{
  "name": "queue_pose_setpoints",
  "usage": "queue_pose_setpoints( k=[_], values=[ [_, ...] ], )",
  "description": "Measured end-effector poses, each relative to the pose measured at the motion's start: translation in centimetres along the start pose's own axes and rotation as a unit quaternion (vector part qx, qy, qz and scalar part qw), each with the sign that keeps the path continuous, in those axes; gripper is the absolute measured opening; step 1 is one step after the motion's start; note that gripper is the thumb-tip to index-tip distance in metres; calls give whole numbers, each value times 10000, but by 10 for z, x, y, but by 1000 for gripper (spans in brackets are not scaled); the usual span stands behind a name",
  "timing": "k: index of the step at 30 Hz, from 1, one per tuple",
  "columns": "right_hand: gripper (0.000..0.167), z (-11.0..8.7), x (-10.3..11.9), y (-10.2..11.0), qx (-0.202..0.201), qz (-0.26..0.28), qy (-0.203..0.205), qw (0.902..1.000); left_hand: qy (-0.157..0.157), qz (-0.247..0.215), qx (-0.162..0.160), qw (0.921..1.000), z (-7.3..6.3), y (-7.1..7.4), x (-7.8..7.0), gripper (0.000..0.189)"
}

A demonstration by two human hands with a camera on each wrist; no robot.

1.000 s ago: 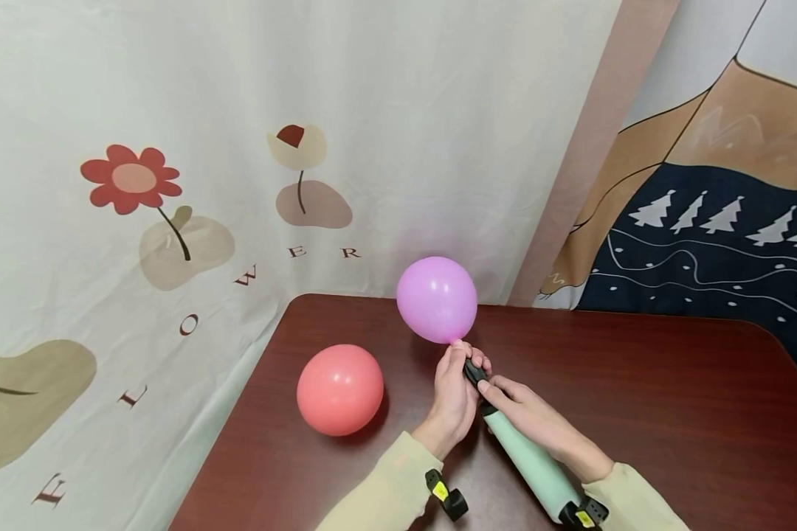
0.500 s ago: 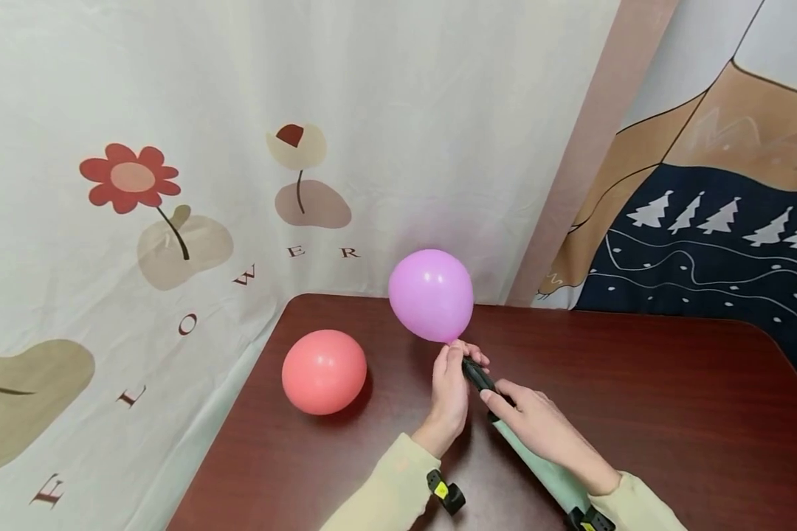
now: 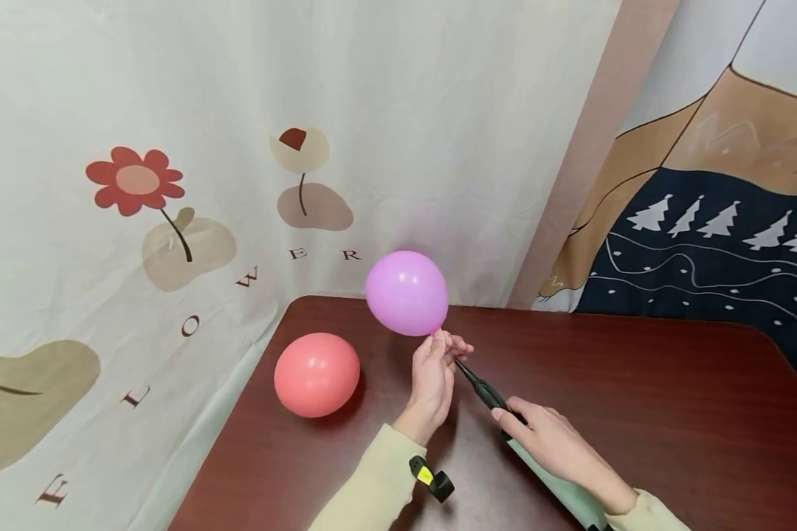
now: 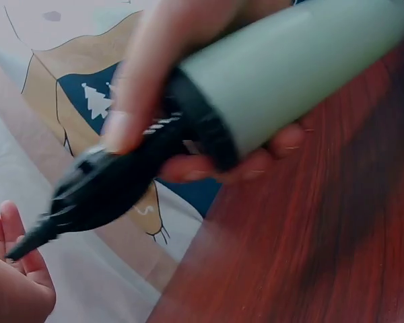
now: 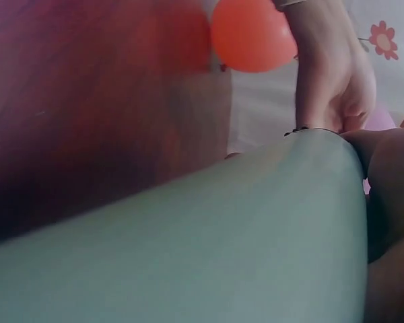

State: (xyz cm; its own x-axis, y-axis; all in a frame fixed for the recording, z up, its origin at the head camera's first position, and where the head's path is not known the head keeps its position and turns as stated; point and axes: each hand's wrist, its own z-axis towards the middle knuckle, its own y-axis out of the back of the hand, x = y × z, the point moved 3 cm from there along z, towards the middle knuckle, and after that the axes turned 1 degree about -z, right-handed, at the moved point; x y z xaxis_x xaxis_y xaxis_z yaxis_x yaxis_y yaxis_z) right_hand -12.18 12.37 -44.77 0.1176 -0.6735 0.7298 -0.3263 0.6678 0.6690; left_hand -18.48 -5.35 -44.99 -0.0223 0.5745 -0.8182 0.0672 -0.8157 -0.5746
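Note:
An inflated purple balloon point(image 3: 407, 293) stands above the far part of the table, its neck pinched by my left hand point(image 3: 432, 380). My right hand point(image 3: 551, 442) grips a hand balloon pump, with a pale green barrel point(image 4: 303, 67) and a black tapered nozzle point(image 3: 488, 391). The nozzle's tip lies close to my left fingers, apart from the balloon; whether it touches them I cannot tell. In the left wrist view the right thumb lies along the black end and other fingers curl beneath. The pump's barrel hides much of the right wrist view.
Left of my left hand, an inflated red balloon point(image 3: 316, 375) sits on the dark reddish wooden table point(image 3: 637, 413). Right behind the table hangs a pale printed curtain point(image 3: 438, 110), with a dark blue patterned cloth point(image 3: 704, 258) at the right.
My right hand has drawn the pump back to the lower right, so more nozzle shows. The purple balloon and left hand have shifted left. The red balloon has rolled left and slightly back.

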Motion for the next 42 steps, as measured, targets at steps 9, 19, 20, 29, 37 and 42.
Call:
queue_pose_setpoints(
  k=[9,19,20,29,37,42],
  values=[
    [33,-7,-38,25,-551,-1332,-91,9895,246,428,-117,9987,1,17,-4,31],
    [36,-10,-87,50,-1282,-2883,-50,9489,702,681,23,9952,-7,30,4,33],
    [34,-10,-89,50,-1361,-2952,-1,9457,721,704,49,9949,-7,30,5,32],
    [34,-6,-103,45,-1616,-3159,-35,9349,889,713,165,9934,-14,25,10,32],
    [42,-6,-107,43,-1662,-2930,-264,9412,1020,593,207,9928,-18,19,14,31],
    [54,-7,-111,43,-1753,-2886,-301,9408,1161,447,196,9920,-19,16,16,30]
  ],
)
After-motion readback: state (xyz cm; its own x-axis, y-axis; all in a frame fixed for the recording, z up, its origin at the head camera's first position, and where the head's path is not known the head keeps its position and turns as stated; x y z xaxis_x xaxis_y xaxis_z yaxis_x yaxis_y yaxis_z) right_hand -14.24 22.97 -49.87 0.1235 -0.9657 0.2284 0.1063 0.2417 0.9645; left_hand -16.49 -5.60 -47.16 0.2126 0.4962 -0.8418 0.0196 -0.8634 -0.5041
